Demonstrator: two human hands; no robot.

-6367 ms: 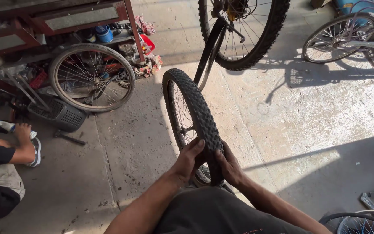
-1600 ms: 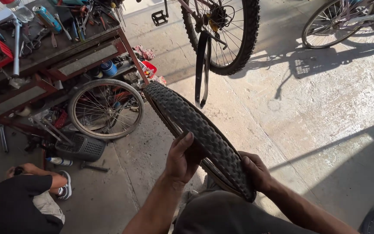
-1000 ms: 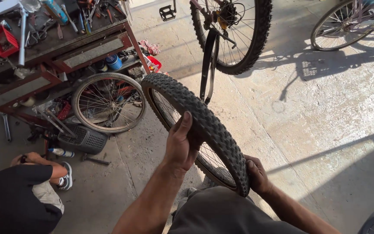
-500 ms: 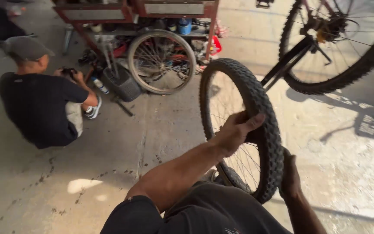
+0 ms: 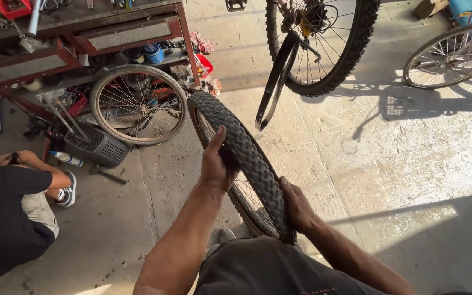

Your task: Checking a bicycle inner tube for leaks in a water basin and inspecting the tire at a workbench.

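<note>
The left hand [image 5: 217, 164] wraps over the knobby tread of a black bicycle wheel [image 5: 241, 158], fingers curled around the tyre's upper left side with the thumb pointing up. The right hand [image 5: 296, 205] clasps the same tyre lower down, on its near right edge, fingers closed around the rubber. Both hands hold the wheel firmly. The wheel stands upright on its edge directly in front of the person, between the two forearms, its plane running from the person's lap away toward the upper left. The right hand is nearer the body; the left hand reaches farther along the rim. The tyre is matte black rubber with chunky raised blocks, and thin metal spokes show inside it.

Beyond the wheel, a second spoked wheel [image 5: 140, 104] with a slim smooth tyre leans against a rust-red metal worktop [image 5: 127, 33] that carries tools and small parts. A dark plastic basket [image 5: 96, 147] sits on the floor just beside it. At the left edge, another person [image 5: 12, 213] in a black shirt crouches on the floor. Higher up, a bicycle's rear wheel [image 5: 323, 43] with a knobby tyre hangs above the ground, and a further thin wheel [image 5: 454, 54] shows at the top right. The concrete floor [image 5: 400, 153] is rough and pale, lit by strong sun with long shadows.
</note>
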